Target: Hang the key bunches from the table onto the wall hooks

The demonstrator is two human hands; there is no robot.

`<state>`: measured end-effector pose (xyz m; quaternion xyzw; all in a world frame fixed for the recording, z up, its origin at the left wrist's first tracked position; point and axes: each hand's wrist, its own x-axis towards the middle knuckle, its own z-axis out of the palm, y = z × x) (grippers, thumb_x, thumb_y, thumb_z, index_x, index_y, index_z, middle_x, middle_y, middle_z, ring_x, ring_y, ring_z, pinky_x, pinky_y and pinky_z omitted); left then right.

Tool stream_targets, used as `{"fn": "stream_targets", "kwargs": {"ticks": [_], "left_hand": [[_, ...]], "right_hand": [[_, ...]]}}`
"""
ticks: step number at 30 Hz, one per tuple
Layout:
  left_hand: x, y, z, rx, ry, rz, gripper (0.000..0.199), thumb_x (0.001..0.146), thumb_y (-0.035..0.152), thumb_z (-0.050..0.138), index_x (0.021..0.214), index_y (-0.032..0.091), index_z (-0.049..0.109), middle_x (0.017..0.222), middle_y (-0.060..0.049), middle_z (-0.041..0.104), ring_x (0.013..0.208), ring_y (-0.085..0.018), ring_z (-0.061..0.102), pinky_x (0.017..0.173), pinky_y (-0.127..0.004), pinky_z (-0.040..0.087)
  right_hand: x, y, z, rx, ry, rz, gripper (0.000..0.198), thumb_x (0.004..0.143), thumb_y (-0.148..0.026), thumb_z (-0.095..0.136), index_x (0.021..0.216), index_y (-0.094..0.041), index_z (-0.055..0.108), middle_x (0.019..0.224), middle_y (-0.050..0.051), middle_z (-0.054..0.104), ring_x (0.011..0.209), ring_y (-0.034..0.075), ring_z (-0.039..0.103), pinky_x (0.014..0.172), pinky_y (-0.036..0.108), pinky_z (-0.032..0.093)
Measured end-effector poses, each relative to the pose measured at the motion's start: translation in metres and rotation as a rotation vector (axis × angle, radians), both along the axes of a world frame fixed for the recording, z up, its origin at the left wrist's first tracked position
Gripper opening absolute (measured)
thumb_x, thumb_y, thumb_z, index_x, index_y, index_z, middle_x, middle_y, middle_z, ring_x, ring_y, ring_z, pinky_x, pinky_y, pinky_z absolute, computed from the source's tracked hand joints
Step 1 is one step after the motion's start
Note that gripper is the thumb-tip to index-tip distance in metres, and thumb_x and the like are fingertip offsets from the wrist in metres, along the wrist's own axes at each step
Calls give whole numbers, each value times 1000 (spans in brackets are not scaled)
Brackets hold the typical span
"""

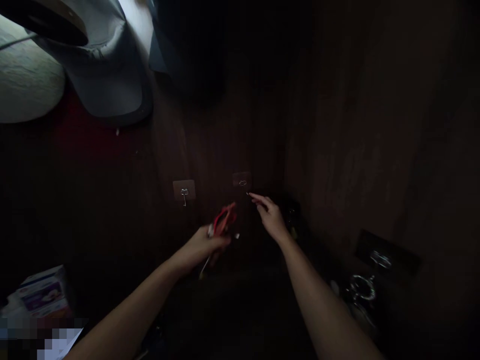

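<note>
In the dim light my left hand (205,245) is closed around a bundle of red looped cord (224,220). Small pale ends stick out of the bundle, and its exact kind is too dark and blurred to make out. My right hand (270,216) reaches up with its index finger stretched out and the other fingers loosely bent. Its fingertip is at the lower end of a small metal wall hook (242,183) on a clear adhesive pad; I cannot tell whether they touch. Left of it, a second adhesive hook (184,191) hangs bare on the dark wood panel.
Caps, including a grey cap (108,85), hang at the upper left. At the right, ring-shaped shiny items (363,287) hang from another hook (380,258). A purple and white box (43,292) stands at the lower left. Dark objects behind my right wrist are unclear.
</note>
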<state>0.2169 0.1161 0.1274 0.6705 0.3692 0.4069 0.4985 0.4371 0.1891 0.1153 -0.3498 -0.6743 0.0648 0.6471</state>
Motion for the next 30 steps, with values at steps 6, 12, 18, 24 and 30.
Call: {"fn": "stream_targets", "kwargs": {"ticks": [6,12,18,24,30], "left_hand": [[-102,-36,-127,-20,329,133,59,61,34,65,118,24,55,121,-7,62,118,-26,52,97,-37,42],[-132,-59,-123,76,568,416,57,69,45,57,122,23,52,125,-8,60,116,-30,54,99,-41,42],[-102,-51,-88,170,562,339,41,77,46,50,114,28,57,118,-3,62,104,-27,62,86,-37,50],[-25,-13,-70,228,361,140,40,76,38,60,115,30,58,124,1,61,116,-24,54,97,-35,42],[92,47,-45,169,64,-11,50,73,22,69,120,16,54,127,-12,58,117,-22,53,99,-34,40]], "right_hand": [[-14,-49,-93,106,387,-491,28,80,-20,40,94,-21,64,100,9,61,97,20,56,85,37,45],[-6,-49,-115,-92,633,-565,51,72,-21,44,123,-20,47,124,12,52,113,23,51,93,40,41],[-8,-26,-107,-295,970,-353,57,69,-36,49,123,-22,38,125,11,52,108,21,56,80,34,48],[-6,-26,-103,-330,995,-333,49,72,-44,46,117,-23,45,113,7,58,97,20,61,70,31,48],[0,-36,-104,-330,1053,-247,45,70,-44,50,111,-24,50,107,4,61,95,19,61,70,28,47]]}}
